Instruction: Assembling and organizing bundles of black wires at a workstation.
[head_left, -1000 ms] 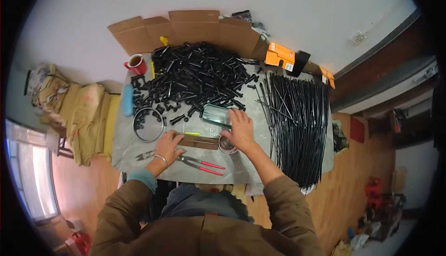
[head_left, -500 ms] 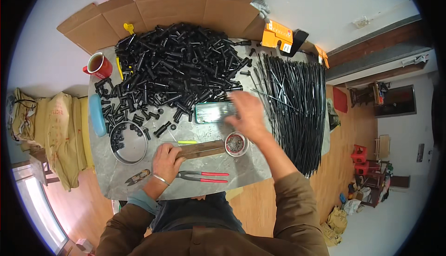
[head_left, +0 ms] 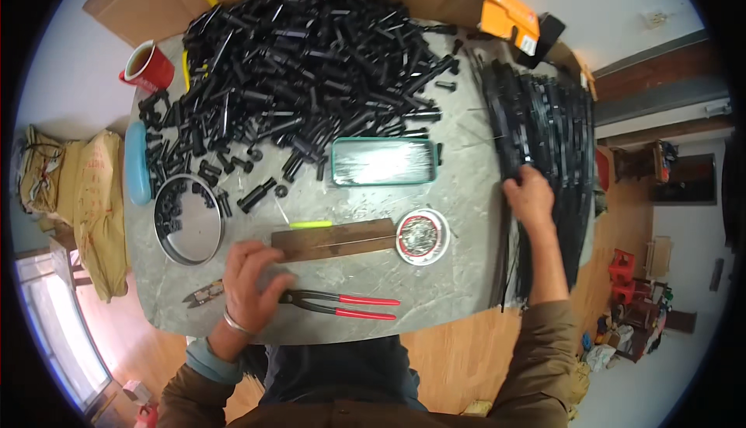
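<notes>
My left hand (head_left: 252, 284) hovers over the table's front left, fingers apart and holding nothing. It is just left of a brown wooden block (head_left: 334, 240) with a lengthwise groove. Below the block lie pincers (head_left: 342, 303) with red handles, their head close to my left thumb. At the right, my right hand (head_left: 532, 199) has its fingers curled on thin black rods (head_left: 552, 132) in a long heap. Between the hands stand a small round tub of short metal pins (head_left: 420, 237) and a green-rimmed tray of fine silvery wires (head_left: 385, 161).
A large pile of black plastic tubular parts (head_left: 303, 62) covers the back of the table. At left are a round metal tin (head_left: 189, 220), a blue case (head_left: 137, 164) and a red mug (head_left: 148, 70). Snips (head_left: 203, 294) and a yellow-green tool (head_left: 311, 224) lie nearer; an orange box (head_left: 509, 16) stands behind.
My right hand has moved from the wire tray rightward onto the black rods. My left hand has let go of the wooden block and drawn back. The view has shifted closer.
</notes>
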The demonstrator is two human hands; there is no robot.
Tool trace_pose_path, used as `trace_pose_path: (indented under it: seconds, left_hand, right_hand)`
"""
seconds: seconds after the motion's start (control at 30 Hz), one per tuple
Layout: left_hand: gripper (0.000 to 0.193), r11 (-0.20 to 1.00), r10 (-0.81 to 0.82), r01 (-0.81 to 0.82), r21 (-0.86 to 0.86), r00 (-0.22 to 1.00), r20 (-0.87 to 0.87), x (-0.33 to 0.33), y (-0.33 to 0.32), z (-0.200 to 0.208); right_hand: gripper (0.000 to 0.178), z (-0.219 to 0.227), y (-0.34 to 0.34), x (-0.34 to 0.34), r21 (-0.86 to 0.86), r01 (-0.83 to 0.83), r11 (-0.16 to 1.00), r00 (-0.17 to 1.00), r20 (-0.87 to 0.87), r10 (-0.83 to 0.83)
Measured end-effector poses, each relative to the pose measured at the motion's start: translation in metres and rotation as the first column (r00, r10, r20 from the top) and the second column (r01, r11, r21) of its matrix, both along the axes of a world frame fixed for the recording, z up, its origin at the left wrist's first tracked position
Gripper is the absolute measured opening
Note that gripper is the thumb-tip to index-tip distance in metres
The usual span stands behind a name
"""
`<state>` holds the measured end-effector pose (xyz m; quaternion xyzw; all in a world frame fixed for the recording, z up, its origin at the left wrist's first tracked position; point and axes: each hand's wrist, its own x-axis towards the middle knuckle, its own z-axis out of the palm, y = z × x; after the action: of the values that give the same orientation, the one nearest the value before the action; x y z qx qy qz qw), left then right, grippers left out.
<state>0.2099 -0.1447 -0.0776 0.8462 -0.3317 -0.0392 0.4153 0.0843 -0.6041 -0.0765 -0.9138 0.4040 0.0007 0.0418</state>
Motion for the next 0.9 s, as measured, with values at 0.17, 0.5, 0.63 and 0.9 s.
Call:
trace_pose_path:
  seconds: [0.17, 0.5, 0.63, 0.9]
  left_hand:
    - [0.042, 0.924, -0.365, 0.348, 0.161, 0.927, 0.09, -0.035, 0.004, -0.002]
    - [0.04, 0.919, -0.393, 0.366, 0.142, 0.853, 0.343, -0.085, -0.014, -0.032]
    - [0.041, 0.936, -0.346, 0.341, 0.082, 0.862, 0.37, -0.115, -0.029, -0.022]
    - [0.031, 0.968, -0.109, 0.19, -0.165, 0.907, 0.407, -0.146, 0.026, -0.021]
  right_hand:
    - [0.027, 0.012, -0.019, -0.018, -0.157, -0.055, 0.986, 0.966, 0.241, 0.092]
    - [0.035, 0.036, 0.003, -0.035, -0.003, -0.164, 0.987, 0.884, 0.444, 0.148]
    - [0.037, 0.048, 0.017, -0.037, 0.153, -0.09, 0.984, 0.872, 0.489, 0.004]
    - [0.034, -0.016, 0.023, -0.035, 0.034, 0.136, 0.99, 0.946, 0.292, -0.14]
